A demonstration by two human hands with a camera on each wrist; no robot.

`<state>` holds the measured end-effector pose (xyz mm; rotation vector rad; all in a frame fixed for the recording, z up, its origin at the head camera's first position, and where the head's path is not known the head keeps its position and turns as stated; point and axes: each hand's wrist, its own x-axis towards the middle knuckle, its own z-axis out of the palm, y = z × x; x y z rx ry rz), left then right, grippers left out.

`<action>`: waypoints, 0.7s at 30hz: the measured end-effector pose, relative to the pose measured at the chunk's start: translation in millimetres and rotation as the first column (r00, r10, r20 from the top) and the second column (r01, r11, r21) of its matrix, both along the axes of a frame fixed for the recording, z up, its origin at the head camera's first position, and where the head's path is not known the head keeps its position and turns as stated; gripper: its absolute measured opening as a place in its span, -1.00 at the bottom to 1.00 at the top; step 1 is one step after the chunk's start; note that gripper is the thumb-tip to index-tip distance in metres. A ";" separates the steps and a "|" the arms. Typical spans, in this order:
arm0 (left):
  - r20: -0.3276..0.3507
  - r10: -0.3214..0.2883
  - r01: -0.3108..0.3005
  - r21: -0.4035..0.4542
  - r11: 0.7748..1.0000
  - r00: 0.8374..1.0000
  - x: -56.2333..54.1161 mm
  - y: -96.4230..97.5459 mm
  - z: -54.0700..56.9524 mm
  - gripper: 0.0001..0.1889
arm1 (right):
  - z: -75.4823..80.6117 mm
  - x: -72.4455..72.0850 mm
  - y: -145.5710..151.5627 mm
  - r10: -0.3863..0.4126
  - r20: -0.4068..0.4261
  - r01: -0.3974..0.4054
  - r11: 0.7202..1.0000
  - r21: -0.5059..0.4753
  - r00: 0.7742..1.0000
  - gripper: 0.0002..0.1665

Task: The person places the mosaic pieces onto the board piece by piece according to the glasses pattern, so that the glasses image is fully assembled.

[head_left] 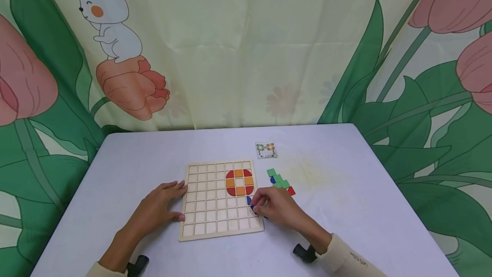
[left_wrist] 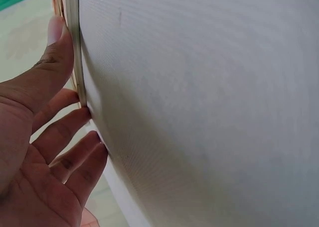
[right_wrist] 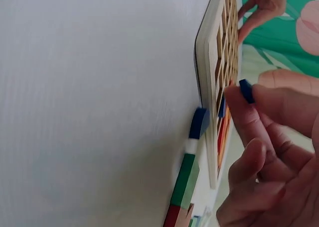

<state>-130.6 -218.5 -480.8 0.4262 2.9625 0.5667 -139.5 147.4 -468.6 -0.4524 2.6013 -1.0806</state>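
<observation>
Backdrop [head_left: 246, 54] printed with tulips, leaves and a rabbit, cropped at the top and sides of the head view. Before it stands a table [head_left: 357, 183] under a white cloth, its near edge out of frame. The gridded wooden board [head_left: 221, 237] lies flat between the hands; the left wrist view shows it only as a thin edge. Left hand [head_left: 159, 202]: thumb and fingers spread wide, tips touching the board's left edge, forearm slanting in from the lower left. Right hand [head_left: 278, 206]: thumb and fingertip pinched narrowly on a small blue piece [right_wrist: 246, 91] over the board's right side, forearm entering from the lower right. Both sleeves are cut off. A ring of red and orange pieces [head_left: 240, 191] fills cells at the far right. Loose green squares [head_left: 271, 172] and a red piece [head_left: 291, 190] form a row right of the board. Patterned card [head_left: 266, 150] beyond the far right corner; its print is too small to make out. A seated blue piece [head_left: 249, 200] lies just nearer than the ring.
</observation>
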 end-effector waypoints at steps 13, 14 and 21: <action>0.015 0.013 -0.013 -0.006 1.000 1.000 -0.4 1.4 2.0 -0.02 | -2.9 2.2 -8.2 -0.105 -0.001 0.105 0.993 0.049 0.994 -0.80; 0.016 0.012 -0.012 -0.005 1.000 1.000 -0.6 1.4 2.0 -0.02 | -3.5 2.4 -8.9 -0.109 -0.006 0.109 0.993 0.053 0.994 -0.79; 0.010 0.002 -0.002 -0.003 1.000 1.000 -1.7 0.3 0.3 -0.03 | -4.8 0.9 -9.2 -0.106 -0.015 0.107 0.990 0.087 0.994 -0.78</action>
